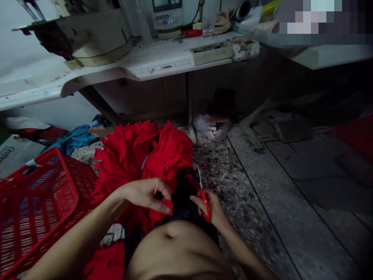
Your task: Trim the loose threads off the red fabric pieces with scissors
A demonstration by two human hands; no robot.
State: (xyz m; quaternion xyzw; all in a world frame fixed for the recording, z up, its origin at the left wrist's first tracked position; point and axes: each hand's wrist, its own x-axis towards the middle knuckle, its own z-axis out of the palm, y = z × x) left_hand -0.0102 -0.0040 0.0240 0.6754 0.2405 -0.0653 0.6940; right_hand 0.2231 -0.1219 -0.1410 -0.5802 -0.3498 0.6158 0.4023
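Observation:
My left hand pinches a small corner of red cloth between its fingers. That corner belongs to a large heap of red knit fabric piled across my lap. My right hand grips a pair of red-handled scissors, with the thin metal blades pointing up and away from me. The blades lie close to the pinched cloth, next to a dark patch of fabric. Whether they touch the cloth I cannot tell.
A red plastic basket sits tilted beside my left arm. Ahead stands a sewing machine on a white table. Blue cloth and a plastic bag lie on the speckled terrazzo floor.

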